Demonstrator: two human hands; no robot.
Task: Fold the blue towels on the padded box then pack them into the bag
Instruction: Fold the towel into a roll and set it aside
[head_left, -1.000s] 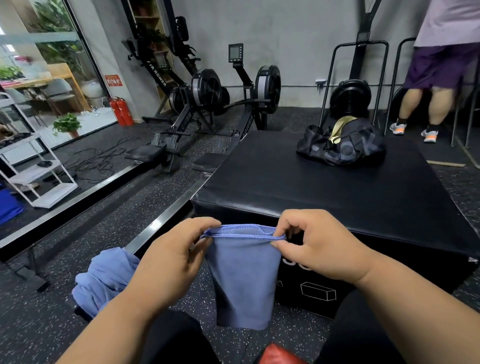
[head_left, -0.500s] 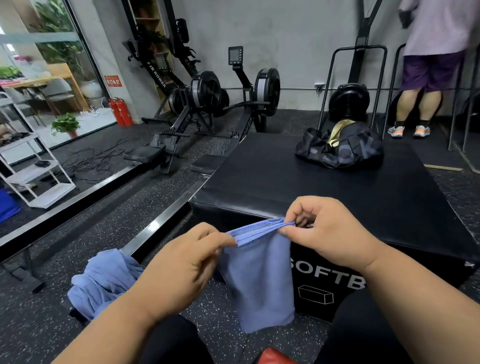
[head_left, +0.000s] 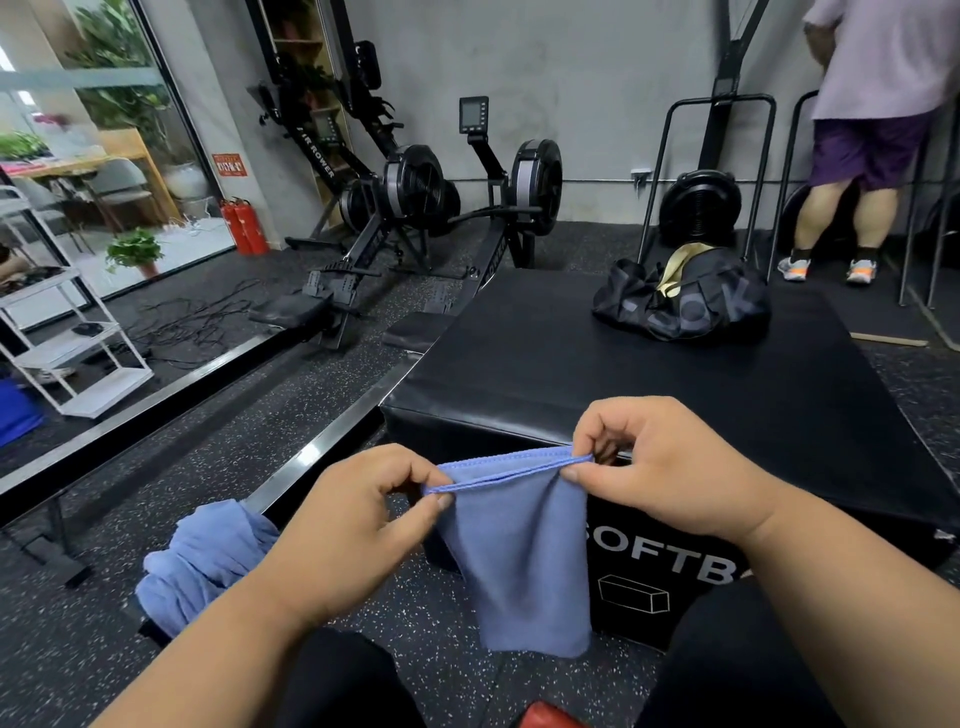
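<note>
A blue towel (head_left: 524, 561) hangs doubled over in front of the black padded box (head_left: 649, 384). My left hand (head_left: 348, 530) pinches its top edge at the left corner, and my right hand (head_left: 670, 467) pinches the right corner, just at the box's near edge. A second blue towel (head_left: 208, 556) lies bunched low at my left. The dark duffel bag (head_left: 685, 301) sits open on the box's far right part, with a tan lining showing.
Rowing machines (head_left: 415, 208) stand beyond the box at the back left. A person (head_left: 872, 130) stands at the far right near metal frames. A white shelf unit (head_left: 67, 338) and a floor rail (head_left: 322, 447) are to my left.
Both hands have risen with the towel towards the box's near edge, and its top edge has been pulled out straighter between them. The person at the back has stepped slightly left.
</note>
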